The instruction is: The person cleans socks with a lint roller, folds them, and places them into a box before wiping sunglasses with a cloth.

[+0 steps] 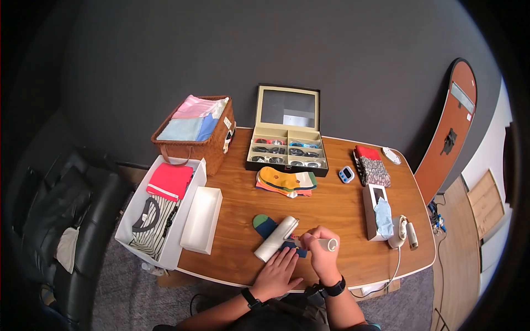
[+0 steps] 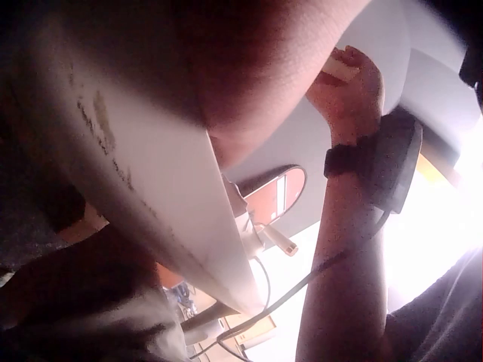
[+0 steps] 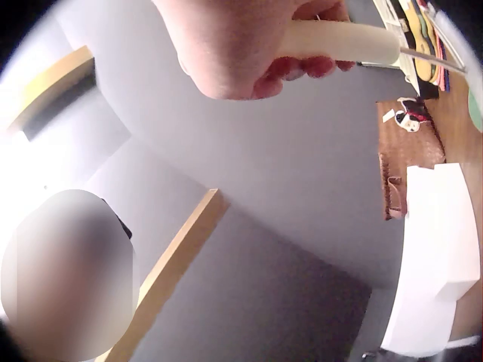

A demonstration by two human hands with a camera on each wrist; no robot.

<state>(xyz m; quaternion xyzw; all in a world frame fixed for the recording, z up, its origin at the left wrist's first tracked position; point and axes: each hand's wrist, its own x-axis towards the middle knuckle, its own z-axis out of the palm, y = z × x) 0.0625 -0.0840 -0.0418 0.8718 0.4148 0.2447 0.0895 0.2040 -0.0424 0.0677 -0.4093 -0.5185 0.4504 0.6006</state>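
Observation:
A white sticky roller (image 1: pixel 276 239) lies slanted across a dark blue sock with a green end (image 1: pixel 261 222) on the table. My right hand (image 1: pixel 322 255) grips its pale handle; in the right wrist view, the fingers of that hand (image 3: pixel 241 47) curl round the handle (image 3: pixel 343 41). My left hand (image 1: pixel 277 272) rests with fingers extended beside the roller's lower end, at the sock's near side. Part of the sock is hidden under the roller and hands. The left wrist view shows the right hand (image 2: pixel 351 89) raised above the table's edge.
White boxes (image 1: pixel 201 220) and a basket of folded cloths (image 1: pixel 187 148) stand left. Behind are folded socks (image 1: pixel 284 181) and an open glasses case (image 1: pixel 287 129). A tissue box (image 1: pixel 372 215), a blue-rimmed timer (image 1: pixel 346 174), patterned cloth (image 1: pixel 375 171) and a corded device (image 1: pixel 397 237) are right.

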